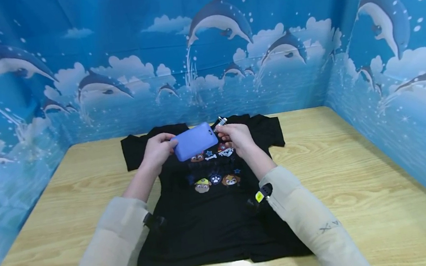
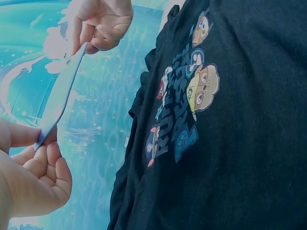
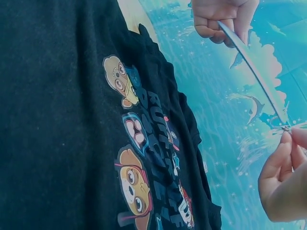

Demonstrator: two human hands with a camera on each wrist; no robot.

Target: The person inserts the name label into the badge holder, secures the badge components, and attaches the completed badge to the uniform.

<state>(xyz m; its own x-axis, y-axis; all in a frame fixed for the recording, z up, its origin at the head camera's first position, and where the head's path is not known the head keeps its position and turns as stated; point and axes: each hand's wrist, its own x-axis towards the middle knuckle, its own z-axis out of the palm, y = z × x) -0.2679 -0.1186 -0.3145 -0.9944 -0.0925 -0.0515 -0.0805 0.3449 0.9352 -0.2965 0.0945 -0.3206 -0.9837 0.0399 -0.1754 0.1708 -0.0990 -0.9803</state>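
A flat periwinkle-blue tag with rounded corners and a small dark hole at its right end is held up over the black T-shirt. My left hand pinches its left end between thumb and fingers. At the holed end, my right hand pinches a small silver metal clip; in the right wrist view the thin metal shows at the fingertips. Edge-on in the left wrist view, the tag looks thin. The T-shirt lies spread out, collar away from me, with cartoon dog prints on its chest.
The T-shirt lies on a light wood-grain table. A blue curtain with dolphins stands along the back and both sides. Dark straps with small devices sit on both wrists, over light sleeves.
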